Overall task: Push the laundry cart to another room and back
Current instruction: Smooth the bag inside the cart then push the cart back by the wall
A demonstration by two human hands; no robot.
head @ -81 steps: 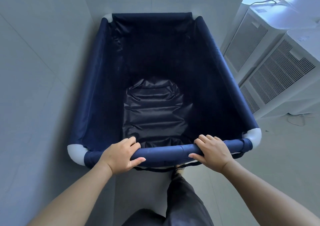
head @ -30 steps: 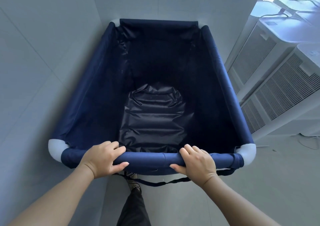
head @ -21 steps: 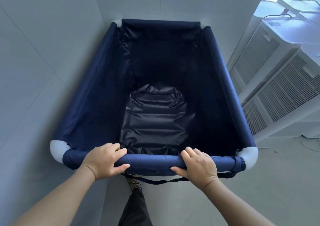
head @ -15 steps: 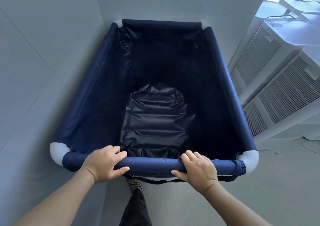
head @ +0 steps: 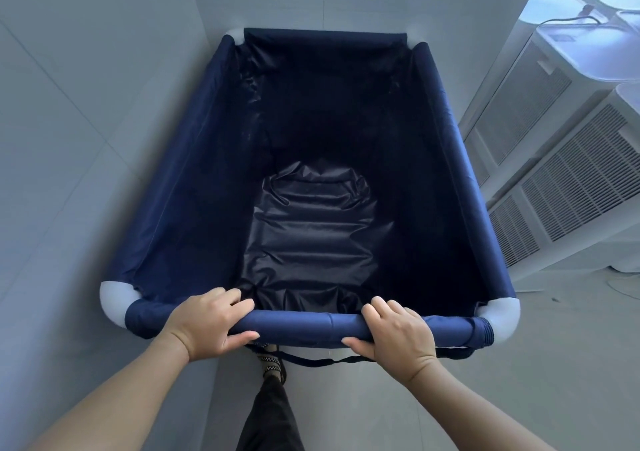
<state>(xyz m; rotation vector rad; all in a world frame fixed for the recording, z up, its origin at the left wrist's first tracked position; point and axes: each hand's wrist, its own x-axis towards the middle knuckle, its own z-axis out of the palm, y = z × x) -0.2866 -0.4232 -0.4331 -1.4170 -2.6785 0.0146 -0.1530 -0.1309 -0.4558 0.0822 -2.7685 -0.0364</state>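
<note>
Gripping the near rail of the laundry cart: left hand and right hand, each with fingers curled over the top of the padded navy tube and thumb on its near side, set about evenly either side of the middle. Rail: lies crosswise to the forearms, directly ahead of both hands, neither hand plainly nearer. Cart: long axis runs straight away from the person; deep navy liner, no laundry visible inside; white corner fitting at the near left. Position: left flank runs close along the grey wall; far rail sits at or just short of the end wall, contact not discernible. Right side: white louvred units, near the cart but apart from it. Below the rail: a dark strap and one shoe. Assessment: no room ahead, so the next move likely calls for drawing the cart backward, or swinging its near end rightward towards open floor.
</note>
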